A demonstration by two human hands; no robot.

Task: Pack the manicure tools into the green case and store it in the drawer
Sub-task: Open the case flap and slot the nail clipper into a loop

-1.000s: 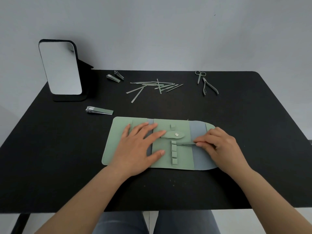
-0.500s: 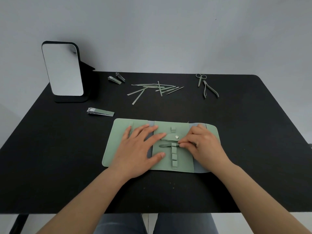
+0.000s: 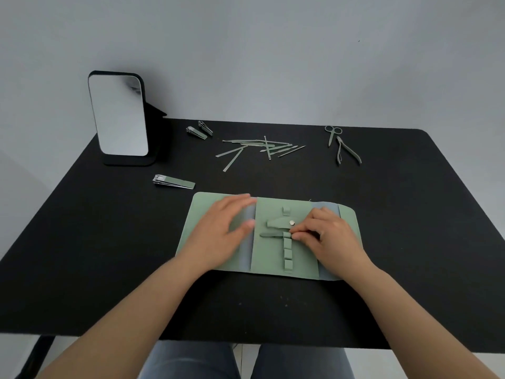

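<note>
The green case [image 3: 273, 255] lies unfolded flat on the black table [image 3: 82, 255] in front of me. A thin green tool [image 3: 270, 235] sits through the top loop of the case's middle strap column. My right hand [image 3: 328, 239] pinches the tool's right end at that loop. My left hand [image 3: 221, 233] hovers blurred over the case's left panel, fingers straight. Farther back lie a pile of thin green tools [image 3: 259, 149], small scissors [image 3: 332, 134], nippers [image 3: 345, 151], two small clippers [image 3: 199, 129] and a large nail clipper [image 3: 173, 182].
A standing mirror [image 3: 119, 116] in a black frame is at the table's back left. A grey wall rises behind the table. My legs show below the table's near edge. No drawer is in view.
My right hand slid the thin tool leftward through the top loop, so its tip now shows left of the strap. My left hand lifted off the case and drew back to the left.
</note>
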